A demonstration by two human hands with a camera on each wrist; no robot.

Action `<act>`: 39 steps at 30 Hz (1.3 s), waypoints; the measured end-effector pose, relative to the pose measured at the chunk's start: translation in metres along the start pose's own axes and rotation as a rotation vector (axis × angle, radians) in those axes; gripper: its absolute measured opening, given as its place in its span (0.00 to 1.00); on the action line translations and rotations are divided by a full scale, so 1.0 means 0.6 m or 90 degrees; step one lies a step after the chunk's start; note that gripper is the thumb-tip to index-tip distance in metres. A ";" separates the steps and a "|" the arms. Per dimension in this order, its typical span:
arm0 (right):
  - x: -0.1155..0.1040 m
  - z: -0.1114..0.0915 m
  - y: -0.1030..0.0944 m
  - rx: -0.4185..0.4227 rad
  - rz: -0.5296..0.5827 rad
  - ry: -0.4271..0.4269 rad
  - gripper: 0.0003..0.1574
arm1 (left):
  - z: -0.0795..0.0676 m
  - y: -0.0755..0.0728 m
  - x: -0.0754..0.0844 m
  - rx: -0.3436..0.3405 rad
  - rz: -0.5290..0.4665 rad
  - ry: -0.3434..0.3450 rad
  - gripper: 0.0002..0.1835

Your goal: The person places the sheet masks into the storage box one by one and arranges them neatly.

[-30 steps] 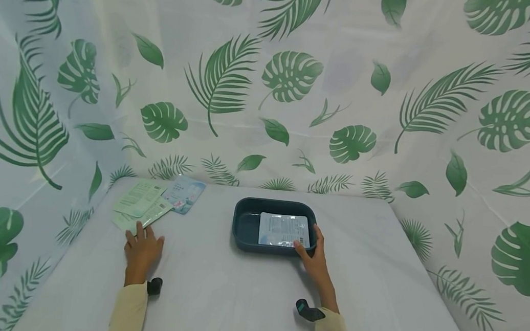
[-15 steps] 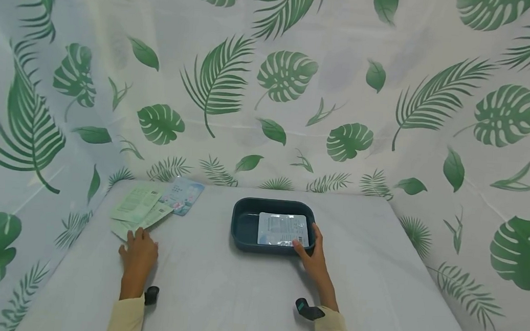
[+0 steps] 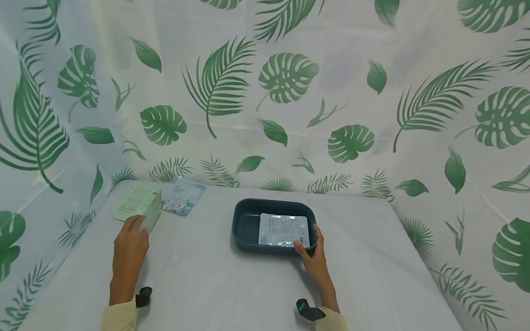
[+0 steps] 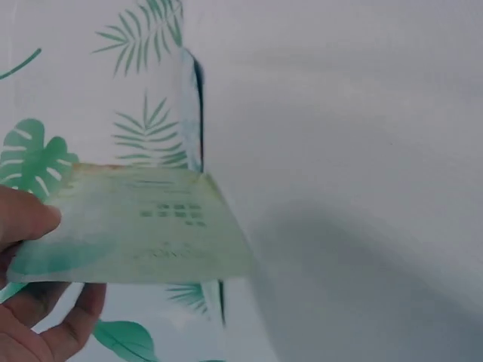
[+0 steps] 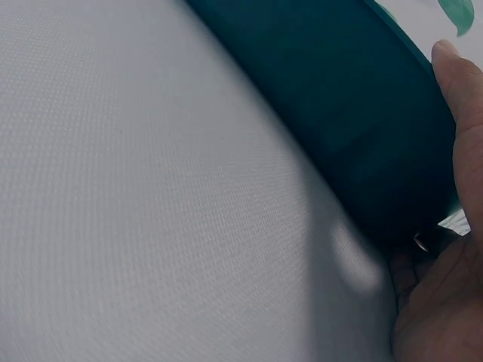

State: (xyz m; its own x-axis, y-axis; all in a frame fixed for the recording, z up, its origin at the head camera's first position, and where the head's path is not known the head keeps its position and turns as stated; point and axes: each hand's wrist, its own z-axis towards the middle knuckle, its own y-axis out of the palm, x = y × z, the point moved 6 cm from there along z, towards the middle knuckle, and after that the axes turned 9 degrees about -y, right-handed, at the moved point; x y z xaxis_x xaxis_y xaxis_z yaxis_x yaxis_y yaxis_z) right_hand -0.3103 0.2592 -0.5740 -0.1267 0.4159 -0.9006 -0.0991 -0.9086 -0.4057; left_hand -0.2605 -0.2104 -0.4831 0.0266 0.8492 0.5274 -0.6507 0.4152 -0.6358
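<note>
Between thumb and fingers, my left hand [image 3: 130,248] pinches a pale green face mask packet [image 4: 151,226], tilted up off the table at the left. A second green packet [image 3: 135,202] lies flat just behind it, and a blue floral packet [image 3: 183,195] lies to its right. My right hand [image 3: 315,264] grips the near right corner of a dark teal rectangular tub [image 3: 247,231], thumb over the rim and fingers along the outside. Inside the tub's right half lies a silvery-blue packet [image 3: 283,230], printed side up. In the right wrist view, the tub's outer wall [image 5: 339,98] shows beside the thumb.
A white cloth [image 3: 219,295] covers the table. Leaf-printed curtains [image 3: 293,152] stand along its back and both sides. A small black device [image 3: 143,297] sits on the left wrist, another [image 3: 308,310] on the right.
From reaching flat at the green packets, my left hand has drawn back slightly and lifted the nearer one by its edge. My right hand and the tub have stayed put.
</note>
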 end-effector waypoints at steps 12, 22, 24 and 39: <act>0.008 -0.002 0.000 0.006 0.008 0.017 0.55 | -0.018 0.026 -0.072 -0.038 -0.110 -0.236 0.36; 0.002 -0.001 -0.001 0.002 0.012 0.017 0.55 | -0.033 0.043 -0.095 -0.023 -0.174 -0.288 0.19; 0.002 -0.001 -0.001 0.003 0.013 0.014 0.55 | -0.033 0.047 -0.097 -0.036 -0.170 -0.303 0.18; 0.003 -0.001 0.001 0.002 0.007 0.017 0.55 | -0.030 0.056 -0.060 -0.077 -0.240 -0.329 0.19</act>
State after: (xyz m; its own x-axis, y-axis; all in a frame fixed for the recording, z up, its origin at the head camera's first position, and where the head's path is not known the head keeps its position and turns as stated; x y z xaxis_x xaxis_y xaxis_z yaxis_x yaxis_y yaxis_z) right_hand -0.3099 0.2594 -0.5758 -0.1014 0.4043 -0.9090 -0.1011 -0.9132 -0.3948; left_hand -0.2696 -0.2210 -0.5334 -0.1513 0.3845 0.9106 -0.5767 0.7139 -0.3973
